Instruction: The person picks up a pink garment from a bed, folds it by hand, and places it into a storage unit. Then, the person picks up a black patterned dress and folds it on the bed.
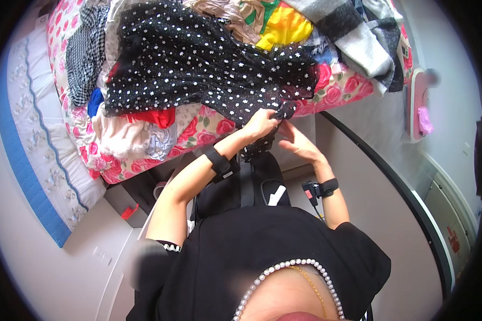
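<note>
A sheer black garment (176,60) with small white flowers lies spread over a bed with a rose-print cover (207,134). Its near end hangs over the bed's edge. My left hand (261,123) pinches a bunched part of this garment at the edge. Just to the right, my right hand (301,143) has its thumb apart from the fingers. Its fingertips are up against the bunched cloth, and whether they touch it is hard to tell. Below both hands, more of the dotted fabric (258,148) hangs down over black-clothed legs.
Around the garment lie a yellow cloth (287,28), a black-and-white checked blanket (357,40), a houndstooth cloth (86,56), a red cloth (158,117) and a fluffy cream garment (122,134). A dark-edged panel (379,164) curves along the right. A pink bag (425,120) hangs beyond it.
</note>
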`<state>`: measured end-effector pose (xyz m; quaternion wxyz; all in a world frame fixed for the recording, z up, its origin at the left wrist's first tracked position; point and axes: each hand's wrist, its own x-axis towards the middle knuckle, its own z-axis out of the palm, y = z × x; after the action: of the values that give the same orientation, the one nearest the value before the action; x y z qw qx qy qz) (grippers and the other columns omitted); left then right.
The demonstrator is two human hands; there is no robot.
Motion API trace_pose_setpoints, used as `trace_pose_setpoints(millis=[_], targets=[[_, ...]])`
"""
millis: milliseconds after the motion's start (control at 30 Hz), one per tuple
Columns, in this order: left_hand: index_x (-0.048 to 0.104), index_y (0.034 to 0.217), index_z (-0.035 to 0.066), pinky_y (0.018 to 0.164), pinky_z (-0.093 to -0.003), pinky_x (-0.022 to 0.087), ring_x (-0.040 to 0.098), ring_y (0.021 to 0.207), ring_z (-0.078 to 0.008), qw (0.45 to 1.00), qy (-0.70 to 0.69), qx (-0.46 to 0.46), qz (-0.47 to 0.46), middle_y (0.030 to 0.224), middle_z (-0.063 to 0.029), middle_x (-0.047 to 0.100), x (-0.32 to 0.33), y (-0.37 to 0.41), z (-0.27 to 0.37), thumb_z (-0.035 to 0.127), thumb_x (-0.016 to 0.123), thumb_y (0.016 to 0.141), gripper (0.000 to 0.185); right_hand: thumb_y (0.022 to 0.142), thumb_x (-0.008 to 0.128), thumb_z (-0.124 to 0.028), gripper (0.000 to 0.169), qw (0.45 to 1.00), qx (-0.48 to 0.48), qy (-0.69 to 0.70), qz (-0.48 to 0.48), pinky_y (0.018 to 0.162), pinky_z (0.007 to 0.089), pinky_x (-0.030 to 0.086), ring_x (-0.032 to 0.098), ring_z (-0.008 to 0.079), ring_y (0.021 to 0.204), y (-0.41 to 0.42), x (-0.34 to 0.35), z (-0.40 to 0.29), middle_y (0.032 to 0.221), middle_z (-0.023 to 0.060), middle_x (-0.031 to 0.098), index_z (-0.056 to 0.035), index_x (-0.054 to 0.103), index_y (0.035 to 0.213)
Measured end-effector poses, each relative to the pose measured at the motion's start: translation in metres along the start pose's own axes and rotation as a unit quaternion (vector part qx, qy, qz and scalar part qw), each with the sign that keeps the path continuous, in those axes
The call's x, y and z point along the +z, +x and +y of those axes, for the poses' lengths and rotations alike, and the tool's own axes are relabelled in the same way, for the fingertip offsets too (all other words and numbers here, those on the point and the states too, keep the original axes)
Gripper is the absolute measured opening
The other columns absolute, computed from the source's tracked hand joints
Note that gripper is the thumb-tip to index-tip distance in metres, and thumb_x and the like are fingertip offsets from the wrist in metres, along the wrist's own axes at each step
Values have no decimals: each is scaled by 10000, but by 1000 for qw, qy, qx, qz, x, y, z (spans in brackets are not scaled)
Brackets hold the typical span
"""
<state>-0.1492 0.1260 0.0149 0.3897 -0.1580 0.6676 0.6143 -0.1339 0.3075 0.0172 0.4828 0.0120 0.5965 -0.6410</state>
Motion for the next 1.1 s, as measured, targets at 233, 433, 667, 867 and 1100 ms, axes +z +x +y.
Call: trace_pose_setpoints(millis=[233,433,667,867,1100], targets=[[565,946,-33,606,-239,456,551,690,-102,984,-164,-66,-38,835,-42,588,-11,-11,-11,123,533,853,184,741,703,-271,502,994,69,0,83,779,276,436,528,116,896,29,52,25,981,56,583,0,497,1111],[499,1129,-56,737,-266,504,602,858,-176,954,-296,-17,-42,1002,-132,579,-84,-48,-43,220,508,894,363,832,591,-172,318,976,78,90,183,772,269,435,533,110,883,23,53,48,990,47,594,17,548,1083],[211,1269,-155,917,-388,428,433,1136,-339,875,-412,-135,217,1265,-316,319,-231,-113,-189,474,699,695,981,758,562,-41,296,937,118,263,197,750,317,495,586,173,850,-22,78,-6,945,56,582,-24,517,1051],[229,1289,-80,987,-447,348,385,1187,-354,786,-577,-34,220,1284,-258,356,-300,-89,-223,563,702,612,1047,747,507,-43,292,924,93,265,259,740,323,505,587,181,822,-53,99,-42,924,61,576,-29,509,1039],[539,1109,37,904,-484,420,548,994,-293,664,-668,66,329,1105,-106,576,-397,-47,-231,356,703,726,524,728,500,-31,258,904,85,234,347,724,320,502,581,171,782,-71,123,-58,884,51,570,-32,517,985]])
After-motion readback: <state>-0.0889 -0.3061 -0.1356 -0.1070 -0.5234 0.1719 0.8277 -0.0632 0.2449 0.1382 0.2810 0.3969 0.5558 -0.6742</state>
